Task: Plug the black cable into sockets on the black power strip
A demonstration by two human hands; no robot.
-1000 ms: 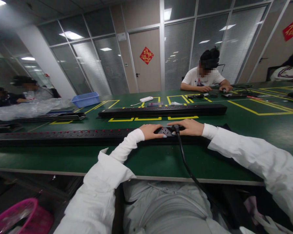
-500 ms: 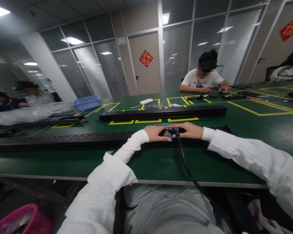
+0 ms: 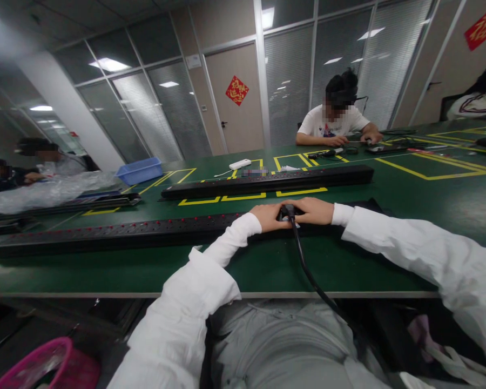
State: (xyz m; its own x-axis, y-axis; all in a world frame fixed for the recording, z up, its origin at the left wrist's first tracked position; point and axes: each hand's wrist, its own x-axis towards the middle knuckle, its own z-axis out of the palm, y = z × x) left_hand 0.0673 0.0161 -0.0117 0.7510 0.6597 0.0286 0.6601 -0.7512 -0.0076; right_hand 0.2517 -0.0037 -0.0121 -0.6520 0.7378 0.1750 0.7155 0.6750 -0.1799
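Note:
A long black power strip with a row of red dots lies across the green table in front of me. Near its right part, a black plug sits upright at the strip's top face; how deep it is in a socket is hidden. My right hand closes on the plug from the right, thumb towards me and fingers behind. From the left, my left hand is also closed around the plug, its thumb in front. A thick black cable runs from the plug over the table edge towards my lap.
A second black power strip lies farther back, with a white device behind it. A blue bin and plastic wrap are at left. Another person works across the table. A pink basket stands below left.
My left hand has moved right along the strip, up against the plug and my right hand. The right hand stays on the plug. The view has tilted slightly.

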